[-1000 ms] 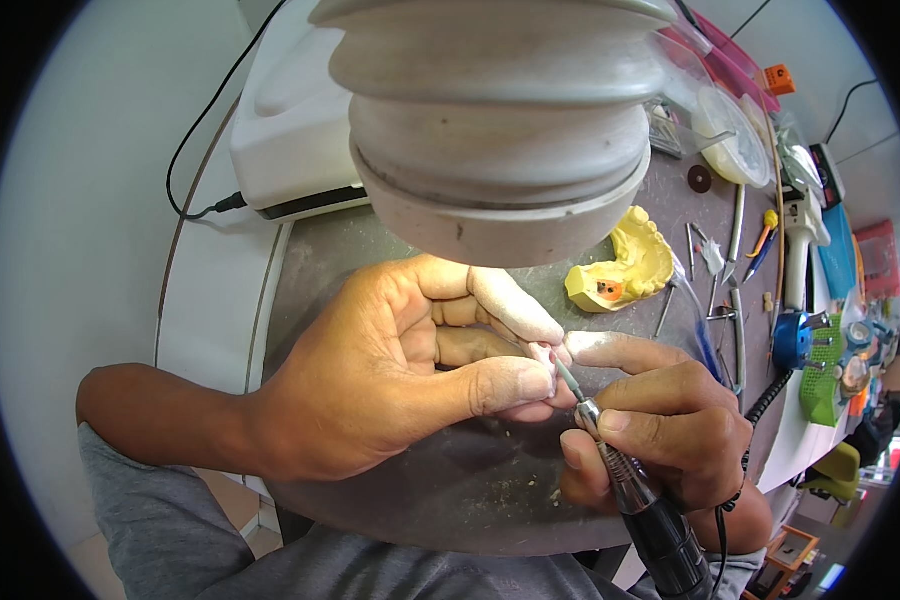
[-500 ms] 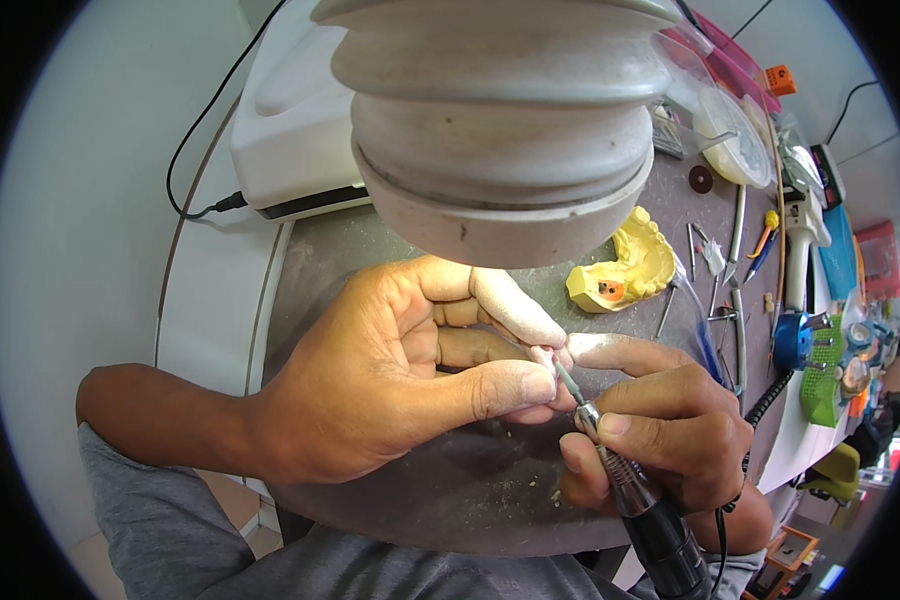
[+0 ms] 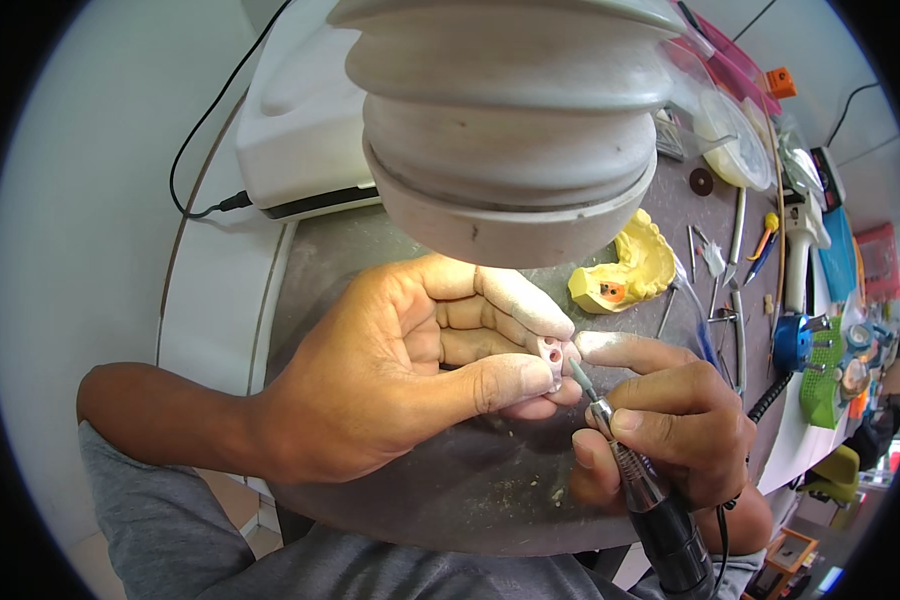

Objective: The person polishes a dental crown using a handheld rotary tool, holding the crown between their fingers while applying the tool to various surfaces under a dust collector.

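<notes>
Between the thumb and fingertips of my left hand (image 3: pixel 410 350) sits a small pale pink dental piece (image 3: pixel 552 358) with round holes in it. White dust coats the fingertips. My right hand (image 3: pixel 675 415) grips a black and silver dental handpiece (image 3: pixel 642 490) like a pen. Its greenish grinding bit (image 3: pixel 581 378) points up and left, just beside the piece; whether it touches my left fingers I cannot tell. Beyond my hands a yellow dental cast (image 3: pixel 635 262) with an orange-red patch rests on the table.
A large white ribbed suction hose (image 3: pixel 510 150) hangs low over the far side of my hands. The white machine (image 3: pixel 305 130) stands at the back left. Thin hand tools (image 3: pixel 738 235) and a blue articulated device (image 3: pixel 793 342) lie at the right. Dust specks the grey table (image 3: pixel 450 510).
The pink piece has turned so its holes face up. The handpiece has shifted slightly right, its bit drawing back from the piece.
</notes>
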Available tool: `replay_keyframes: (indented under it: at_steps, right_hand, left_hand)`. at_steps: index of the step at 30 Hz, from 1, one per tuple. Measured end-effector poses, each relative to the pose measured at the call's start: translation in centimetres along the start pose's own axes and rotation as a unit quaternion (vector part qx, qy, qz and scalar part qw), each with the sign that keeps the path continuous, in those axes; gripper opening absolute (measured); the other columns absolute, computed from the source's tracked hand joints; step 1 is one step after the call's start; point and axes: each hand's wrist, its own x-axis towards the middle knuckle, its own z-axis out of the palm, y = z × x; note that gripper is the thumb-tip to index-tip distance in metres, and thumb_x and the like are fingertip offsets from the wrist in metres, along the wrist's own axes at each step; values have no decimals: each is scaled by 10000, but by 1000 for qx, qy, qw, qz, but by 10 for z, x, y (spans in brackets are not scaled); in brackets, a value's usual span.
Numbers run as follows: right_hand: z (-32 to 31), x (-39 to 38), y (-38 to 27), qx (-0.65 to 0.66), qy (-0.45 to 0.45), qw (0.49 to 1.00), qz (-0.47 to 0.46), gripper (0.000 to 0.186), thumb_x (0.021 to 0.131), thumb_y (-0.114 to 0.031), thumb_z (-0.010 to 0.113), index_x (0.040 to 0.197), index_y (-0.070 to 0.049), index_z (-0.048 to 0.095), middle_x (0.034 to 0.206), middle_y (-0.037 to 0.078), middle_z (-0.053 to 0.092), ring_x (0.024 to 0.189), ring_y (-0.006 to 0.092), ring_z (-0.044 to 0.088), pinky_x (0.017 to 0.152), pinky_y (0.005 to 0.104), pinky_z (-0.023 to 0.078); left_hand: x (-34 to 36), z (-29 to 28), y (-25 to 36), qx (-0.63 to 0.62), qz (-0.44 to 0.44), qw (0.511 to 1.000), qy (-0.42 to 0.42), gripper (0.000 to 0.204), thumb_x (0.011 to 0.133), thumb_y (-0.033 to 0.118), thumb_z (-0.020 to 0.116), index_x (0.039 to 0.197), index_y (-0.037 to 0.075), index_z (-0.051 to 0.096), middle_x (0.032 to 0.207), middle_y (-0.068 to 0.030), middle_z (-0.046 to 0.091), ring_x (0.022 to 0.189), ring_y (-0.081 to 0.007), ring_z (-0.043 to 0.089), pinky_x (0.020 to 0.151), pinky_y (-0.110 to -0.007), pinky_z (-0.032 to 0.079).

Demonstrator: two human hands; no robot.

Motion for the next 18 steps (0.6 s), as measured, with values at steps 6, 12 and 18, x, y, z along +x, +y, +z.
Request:
replay_keyframes:
  at_steps: [6,12,18]
  right_hand:
    - [1,1,2,-8,-6,1000,-14,387,740,-43,783,1016,-78,515,835,93,585,827,324,680,776,424,585]
    - [2,1,2,-13,-9,1000,-17,396,741,-45,787,1022,-78,511,836,89,588,858,337,677,780,427,584]
    - [1,1,0,-13,-11,1000,-16,409,743,-54,794,1030,-82,504,847,91,593,904,359,672,766,414,586]
  left_hand:
    - [0,-1,-1,-4,0,1000,2,187,886,-57,597,1057,-46,521,1043,-176,629,997,-226,655,853,-312,588]
    - [0,0,0,-12,-11,1000,5,194,888,-57,594,1067,-46,521,1041,-183,626,1009,-231,652,856,-315,588]
    - [-1,1,0,-10,-6,1000,8,203,887,-54,596,1076,-52,520,1041,-187,627,1000,-234,657,848,-302,591]
